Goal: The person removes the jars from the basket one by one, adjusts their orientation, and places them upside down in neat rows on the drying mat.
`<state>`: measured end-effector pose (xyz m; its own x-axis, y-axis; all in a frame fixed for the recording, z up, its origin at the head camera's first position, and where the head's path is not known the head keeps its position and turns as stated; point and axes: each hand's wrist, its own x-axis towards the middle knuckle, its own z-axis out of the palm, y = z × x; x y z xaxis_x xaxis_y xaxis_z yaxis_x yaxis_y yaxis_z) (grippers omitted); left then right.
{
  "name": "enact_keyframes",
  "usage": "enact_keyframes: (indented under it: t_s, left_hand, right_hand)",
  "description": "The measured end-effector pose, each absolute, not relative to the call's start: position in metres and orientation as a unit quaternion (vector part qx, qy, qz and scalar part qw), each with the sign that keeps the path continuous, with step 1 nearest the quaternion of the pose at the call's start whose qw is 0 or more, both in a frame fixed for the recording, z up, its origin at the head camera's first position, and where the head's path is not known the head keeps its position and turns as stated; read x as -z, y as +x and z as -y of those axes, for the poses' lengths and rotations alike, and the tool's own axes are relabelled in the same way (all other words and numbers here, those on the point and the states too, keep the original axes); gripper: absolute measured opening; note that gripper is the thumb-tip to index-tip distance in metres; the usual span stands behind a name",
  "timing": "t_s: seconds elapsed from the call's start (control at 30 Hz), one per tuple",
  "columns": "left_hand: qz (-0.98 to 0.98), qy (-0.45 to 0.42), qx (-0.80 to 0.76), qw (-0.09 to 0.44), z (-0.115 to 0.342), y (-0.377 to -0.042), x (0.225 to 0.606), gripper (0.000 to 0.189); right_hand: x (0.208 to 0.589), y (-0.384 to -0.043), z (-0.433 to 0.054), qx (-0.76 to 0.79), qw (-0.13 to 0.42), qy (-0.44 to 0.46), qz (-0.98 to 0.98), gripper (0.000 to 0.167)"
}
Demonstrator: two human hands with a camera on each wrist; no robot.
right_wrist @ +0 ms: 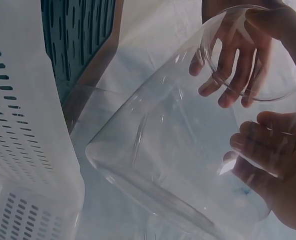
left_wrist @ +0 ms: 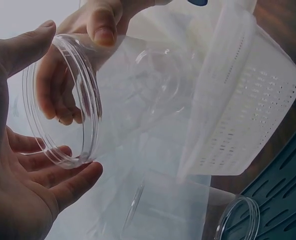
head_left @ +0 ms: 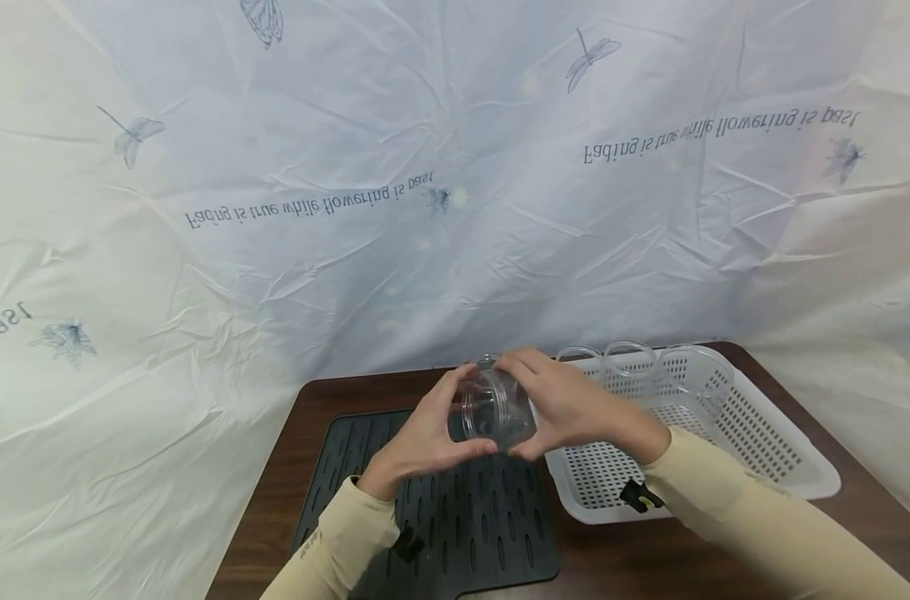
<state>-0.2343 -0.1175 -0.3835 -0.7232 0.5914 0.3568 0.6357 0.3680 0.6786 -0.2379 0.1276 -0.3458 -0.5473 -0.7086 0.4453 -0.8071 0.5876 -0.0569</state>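
Both hands hold a clear plastic jar (head_left: 503, 417) above the drying mat, tilted onto its side. My left hand (head_left: 434, 423) grips the threaded mouth end, thumb on one side and fingers on the other; in the left wrist view the open rim (left_wrist: 93, 107) shows, with no lid on it. Around the jar's body my right hand (head_left: 563, 404) curls, its fingers (right_wrist: 260, 150) seen through the clear wall in the right wrist view. A second clear jar (left_wrist: 254, 220) is by the mat in the left wrist view, partly cut off.
A dark ribbed drying mat (head_left: 455, 533) lies on the brown wooden table (head_left: 263, 500). To its right stands a white perforated basket (head_left: 781, 437) with several clear round-mouthed jars (head_left: 695, 375) in it. A pale printed sheet (head_left: 425, 275) hangs behind the table.
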Motion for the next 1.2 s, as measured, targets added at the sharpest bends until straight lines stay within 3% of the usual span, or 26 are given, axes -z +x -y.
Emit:
enact_keyframes:
  t_s: [0.33,0.63,1.2]
  left_hand:
    - [0.820,-0.375,0.431,0.021,0.116,-0.233,0.384,0.093]
    - [0.814,-0.383,0.430,0.082,0.114,-0.236,0.386,0.087]
    - [0.812,-0.389,0.425,0.095,0.118,-0.237,0.385,0.085]
  right_hand:
    - [0.349,-0.239,-0.120,-0.098,0.201,0.437,0.871,0.101]
    - [0.350,-0.240,-0.117,-0.080,0.235,0.439,0.864,0.101]
    - [0.347,-0.238,-0.116,-0.094,0.215,0.436,0.869,0.104]
